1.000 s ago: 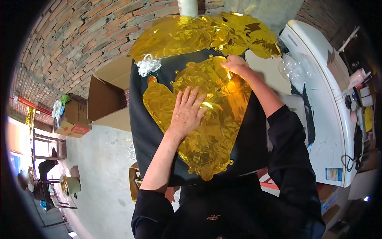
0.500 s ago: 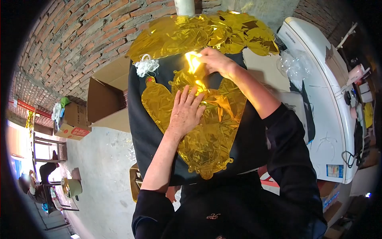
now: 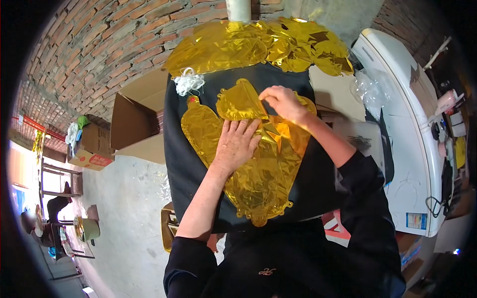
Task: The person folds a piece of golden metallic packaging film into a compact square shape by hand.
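A flat gold foil balloon (image 3: 263,184) lies on a black cloth-covered work surface (image 3: 186,184), its rounded, tabbed end toward my body. My left hand (image 3: 237,144) rests on the foil with its fingers stretched out. Just beyond those fingertips a gold flap (image 3: 241,102) lies folded over. My right hand (image 3: 287,103) has its fingers curled and pinched at the flap's right edge. A long lobe of the foil with a small red mark reaches out to the left of my left hand.
More gold foil sheets (image 3: 218,49) are heaped along the far edge. A bundle of white string (image 3: 189,82) lies at the far left corner. Open cardboard box (image 3: 134,116) stands left; a white appliance (image 3: 412,184) and clear plastic bag (image 3: 371,89) are right. A person sits far left.
The far foil piece, held up and glaring beside my right hand before, now lies flatter as a folded flap. My right hand has come nearer and right; my left hand has moved slightly nearer.
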Tool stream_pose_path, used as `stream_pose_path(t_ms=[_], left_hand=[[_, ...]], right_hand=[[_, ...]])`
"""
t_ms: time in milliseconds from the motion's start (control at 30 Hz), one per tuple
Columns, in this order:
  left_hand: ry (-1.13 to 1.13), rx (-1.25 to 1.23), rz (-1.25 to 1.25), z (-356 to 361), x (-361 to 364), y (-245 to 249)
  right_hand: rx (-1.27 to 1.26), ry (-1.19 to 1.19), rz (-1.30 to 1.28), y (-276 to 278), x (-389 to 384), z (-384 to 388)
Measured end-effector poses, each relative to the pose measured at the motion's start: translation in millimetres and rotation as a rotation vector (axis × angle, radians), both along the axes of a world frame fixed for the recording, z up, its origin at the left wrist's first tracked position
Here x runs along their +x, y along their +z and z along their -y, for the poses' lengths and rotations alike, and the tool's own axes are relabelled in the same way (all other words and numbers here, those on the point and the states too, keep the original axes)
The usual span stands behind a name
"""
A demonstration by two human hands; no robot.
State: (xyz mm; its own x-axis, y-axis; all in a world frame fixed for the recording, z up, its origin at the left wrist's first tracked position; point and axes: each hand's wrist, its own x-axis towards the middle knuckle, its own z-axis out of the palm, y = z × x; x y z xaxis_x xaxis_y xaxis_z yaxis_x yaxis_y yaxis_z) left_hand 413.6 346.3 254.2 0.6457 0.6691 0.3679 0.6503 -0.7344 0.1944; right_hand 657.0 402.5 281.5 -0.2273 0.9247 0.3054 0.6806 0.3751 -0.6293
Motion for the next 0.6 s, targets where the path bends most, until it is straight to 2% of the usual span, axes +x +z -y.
stream_pose_path(t_ms=[33, 267, 467, 600], left_hand=[[0.001, 0.005, 0.003, 0, 0, -1], [-0.005, 0.066, 0.022, 1, 0, -1], [0.012, -0.06, 0.013, 4, 0, 5], [0.002, 0.111, 0.111, -2, -1, -4]], right_hand=[[0.184, 0.035, 0.118, -6, -5, 6], [0.232, 0.098, 0.199, -15, -16, 33], [0.254, 0.095, 0.15, -17, -19, 35], [0.224, 0.061, 0.128, -25, -20, 30]])
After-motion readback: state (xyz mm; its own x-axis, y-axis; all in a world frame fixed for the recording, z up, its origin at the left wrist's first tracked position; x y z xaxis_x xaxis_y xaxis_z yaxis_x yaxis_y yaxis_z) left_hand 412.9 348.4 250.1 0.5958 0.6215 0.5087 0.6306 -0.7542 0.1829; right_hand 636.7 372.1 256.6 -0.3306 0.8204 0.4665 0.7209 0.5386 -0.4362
